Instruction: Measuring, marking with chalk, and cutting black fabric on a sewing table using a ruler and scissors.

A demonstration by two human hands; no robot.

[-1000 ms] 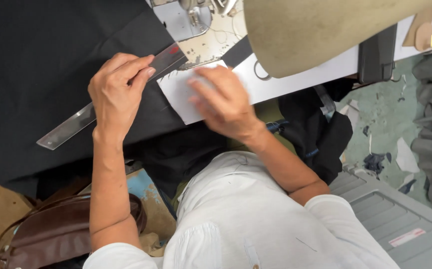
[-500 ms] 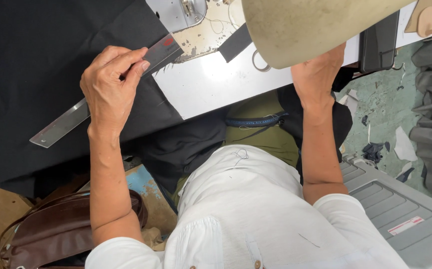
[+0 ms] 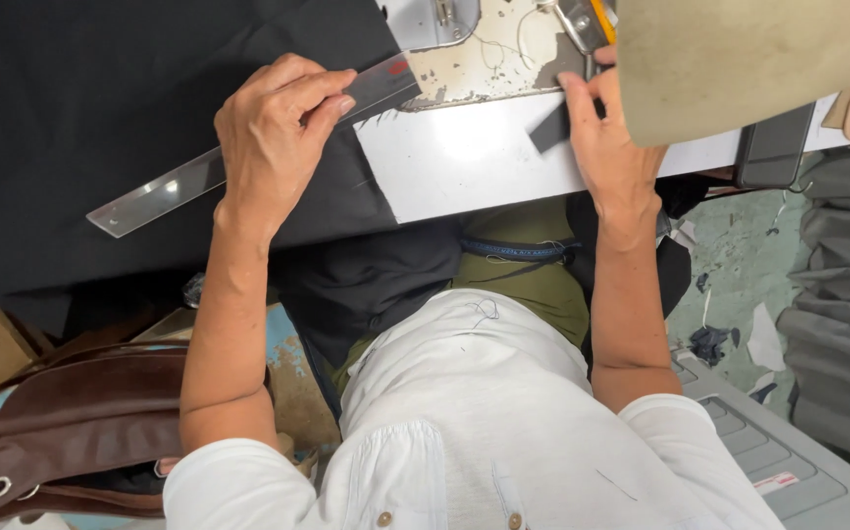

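My left hand presses its fingers together on the clear ruler, lying across black fabric at the sewing table's left edge; my right hand pinches a dark strip.

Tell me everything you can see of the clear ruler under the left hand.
The ruler is a long, flat strip that looks like clear plastic, with glare along it and a small red mark near its upper right end. It lies at a slant on the black fabric, lower end to the left, upper end reaching the edge of the sewing machine bed. The left hand presses on its middle, fingertips on its upper part. Its markings are too faint to make out.
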